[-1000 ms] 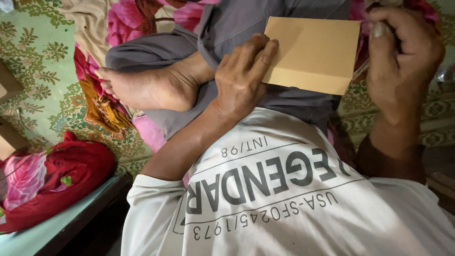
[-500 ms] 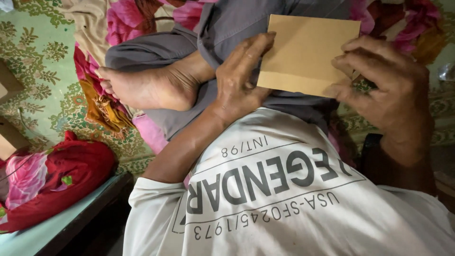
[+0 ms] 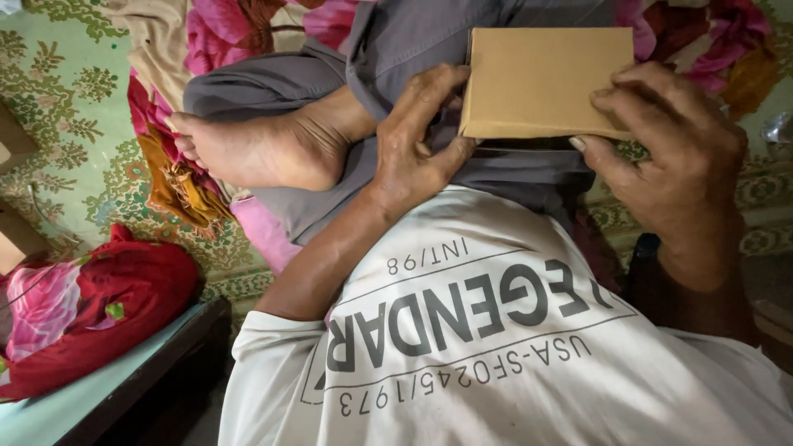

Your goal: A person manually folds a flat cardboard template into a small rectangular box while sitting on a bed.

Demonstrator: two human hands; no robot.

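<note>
Since half a second ago your right hand [image 3: 673,165] has slid off the card's face to its right edge; the card sits squarer and higher in view.

Green patterned floor mat [image 3: 58,107] fills the left side, a pink floral cloth [image 3: 239,33] lying over it. White printed T-shirt [image 3: 512,347] covers the lower view. Grey trousers [image 3: 429,41], legs crossed, one bare foot [image 3: 264,149] on the lap. Red bundled cloth [image 3: 124,297] sits lower left, on a pale blue surface [image 3: 107,396].

Flat tan rectangular cardboard piece [image 3: 545,78] is held over the lap, between both hands. Left hand [image 3: 413,144]: fingers curled against the card's left edge, thumb beneath. Right hand: closed on the right edge, thumb under the lower corner.
</note>
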